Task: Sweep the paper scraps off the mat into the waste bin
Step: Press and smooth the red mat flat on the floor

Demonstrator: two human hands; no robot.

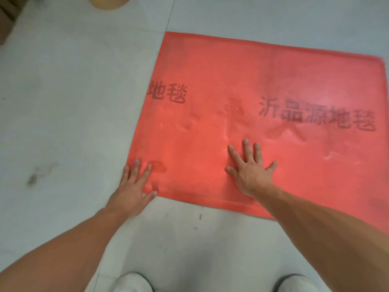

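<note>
A red mat with dark printed characters lies flat on the grey floor, slightly wrinkled near its middle. My left hand rests palm down on the mat's near left corner, fingers spread, partly on the floor. My right hand lies flat on the mat near its front edge, fingers apart. Neither hand holds anything. No paper scraps show on the mat, and no waste bin is clearly in view.
A tan rounded object is cut off at the top edge. Brown cardboard sits at the top left corner. My two white shoes stand at the bottom edge. Grey floor tiles carry a dark stain at the left.
</note>
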